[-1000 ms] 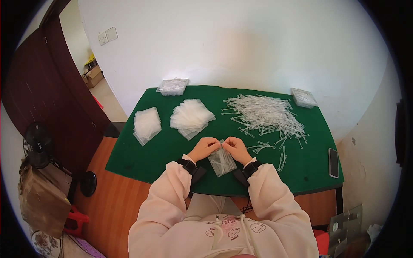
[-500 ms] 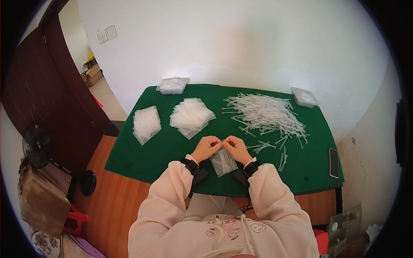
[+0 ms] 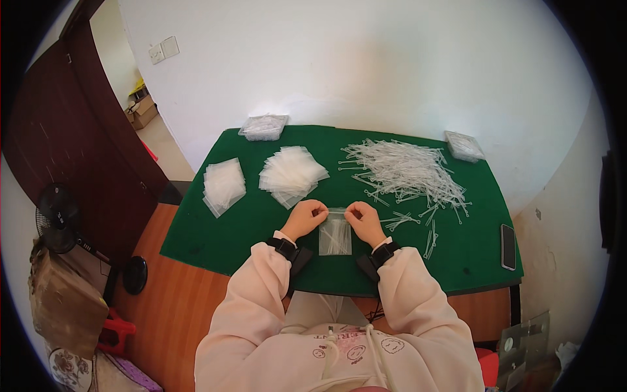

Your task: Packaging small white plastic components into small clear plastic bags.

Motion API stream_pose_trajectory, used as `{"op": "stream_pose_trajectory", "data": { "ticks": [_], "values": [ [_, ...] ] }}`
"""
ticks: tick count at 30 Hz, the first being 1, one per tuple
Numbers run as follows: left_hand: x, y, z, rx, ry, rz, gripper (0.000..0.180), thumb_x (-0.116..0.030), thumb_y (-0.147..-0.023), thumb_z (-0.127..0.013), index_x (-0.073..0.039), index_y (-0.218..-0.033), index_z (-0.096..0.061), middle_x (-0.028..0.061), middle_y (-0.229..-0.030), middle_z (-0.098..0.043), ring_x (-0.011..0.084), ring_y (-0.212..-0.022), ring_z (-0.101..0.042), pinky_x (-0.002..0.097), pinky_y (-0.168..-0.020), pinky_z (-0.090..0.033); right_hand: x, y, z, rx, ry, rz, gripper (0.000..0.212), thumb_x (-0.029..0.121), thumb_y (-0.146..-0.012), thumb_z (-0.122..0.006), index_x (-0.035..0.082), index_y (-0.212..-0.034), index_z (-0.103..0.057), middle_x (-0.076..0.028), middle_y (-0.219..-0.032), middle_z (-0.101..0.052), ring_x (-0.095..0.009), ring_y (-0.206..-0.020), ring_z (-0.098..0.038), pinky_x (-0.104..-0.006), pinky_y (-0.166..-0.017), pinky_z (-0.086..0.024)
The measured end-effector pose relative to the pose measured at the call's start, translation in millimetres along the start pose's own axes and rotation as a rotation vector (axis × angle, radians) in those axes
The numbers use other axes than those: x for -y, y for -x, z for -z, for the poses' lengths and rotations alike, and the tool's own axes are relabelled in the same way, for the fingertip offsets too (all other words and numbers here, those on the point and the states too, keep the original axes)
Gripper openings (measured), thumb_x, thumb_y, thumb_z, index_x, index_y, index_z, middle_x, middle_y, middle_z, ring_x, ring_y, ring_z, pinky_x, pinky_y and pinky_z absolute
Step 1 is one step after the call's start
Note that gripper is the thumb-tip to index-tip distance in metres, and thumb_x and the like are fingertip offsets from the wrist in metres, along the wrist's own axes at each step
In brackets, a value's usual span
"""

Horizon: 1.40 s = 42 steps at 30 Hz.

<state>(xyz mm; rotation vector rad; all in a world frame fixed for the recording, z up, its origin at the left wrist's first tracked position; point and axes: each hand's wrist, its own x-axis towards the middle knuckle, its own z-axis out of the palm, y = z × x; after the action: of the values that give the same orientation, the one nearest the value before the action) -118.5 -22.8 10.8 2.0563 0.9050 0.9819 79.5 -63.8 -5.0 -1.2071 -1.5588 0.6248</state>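
Note:
Near the front edge of the green table, a clear zip bag (image 3: 336,238) with several thin clear sticks inside lies between my hands. My left hand (image 3: 306,219) pinches the bag's upper left corner. At the upper right corner my right hand (image 3: 365,222) pinches it too, so the top strip spans between my fingertips. A few loose clear sticks (image 3: 400,221), each with a small loop at one end, are just right of my right hand. Beyond them spreads a large heap of the same sticks (image 3: 398,171).
Fanned empty zip bags (image 3: 292,175) and a smaller stack of bags (image 3: 224,187) lie at the left of the green table (image 3: 215,245). Filled clear packs (image 3: 263,127) stand at the back left, another pack (image 3: 464,146) at the back right. A phone (image 3: 507,247) rests by the right edge.
My hands have moved apart along the bag's top, from close together at its middle to the two corners. The bag now hangs straighter toward me.

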Motion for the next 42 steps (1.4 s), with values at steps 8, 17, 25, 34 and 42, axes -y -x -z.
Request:
{"op": "stream_pose_trajectory", "data": {
  "ticks": [8,17,25,34,42],
  "values": [
    [-9.2,1.2,-7.2,0.089,-0.062,-0.191,0.009,-0.009,-0.077,-0.064,0.0,-0.08,-0.062,0.0056,-0.068,-0.054,0.014,-0.06,-0.051,0.0251,-0.054,-0.041,12.7,2.7,0.2,0.102,0.249,0.326,0.011,0.012,-0.072,-0.064,0.002,-0.074,-0.06,-0.008,-0.07,-0.056,-0.024,-0.063,-0.053,-0.0327,-0.056,-0.042],
    [-3.5,-0.6,2.5,0.01,-0.082,-0.069,0.009,-0.01,-0.077,-0.063,-0.001,-0.077,-0.062,0.0066,-0.069,-0.055,0.016,-0.06,-0.052,0.027,-0.055,-0.041,13.9,-3.5,15.9,0.036,0.334,0.181,0.009,0.012,-0.07,-0.064,0.005,-0.067,-0.059,-0.008,-0.067,-0.056,-0.027,-0.067,-0.053,-0.0373,-0.061,-0.042],
    [-9.2,-0.8,-5.5,0.044,-0.248,-0.359,0.012,-0.015,-0.075,-0.062,-0.003,-0.076,-0.062,0.0092,-0.071,-0.057,0.0238,-0.067,-0.055,0.0315,-0.06,-0.043,11.4,-1.8,1.1,0.089,0.266,0.301,0.008,0.011,-0.07,-0.063,0.004,-0.069,-0.058,-0.008,-0.067,-0.054,-0.026,-0.066,-0.053,-0.0361,-0.06,-0.042],
    [-3.9,0.8,5.2,0.016,-0.239,-0.219,0.011,-0.013,-0.074,-0.063,-0.003,-0.076,-0.062,0.0091,-0.07,-0.056,0.0251,-0.067,-0.055,0.032,-0.06,-0.043,16.2,-4.6,14.2,0.081,0.302,0.18,0.007,0.011,-0.07,-0.062,0.006,-0.069,-0.057,-0.008,-0.068,-0.054,-0.028,-0.069,-0.053,-0.0379,-0.062,-0.041],
    [-4.0,1.1,-0.1,0.04,-0.213,-0.195,0.01,-0.012,-0.073,-0.065,-0.003,-0.076,-0.062,0.0084,-0.068,-0.056,0.0234,-0.062,-0.054,0.0315,-0.055,-0.042,20.4,-2.2,6.0,0.089,0.435,0.395,0.005,0.013,-0.069,-0.062,0.01,-0.069,-0.059,-0.006,-0.07,-0.055,-0.026,-0.073,-0.052,-0.0383,-0.063,-0.04]
  ]
}}
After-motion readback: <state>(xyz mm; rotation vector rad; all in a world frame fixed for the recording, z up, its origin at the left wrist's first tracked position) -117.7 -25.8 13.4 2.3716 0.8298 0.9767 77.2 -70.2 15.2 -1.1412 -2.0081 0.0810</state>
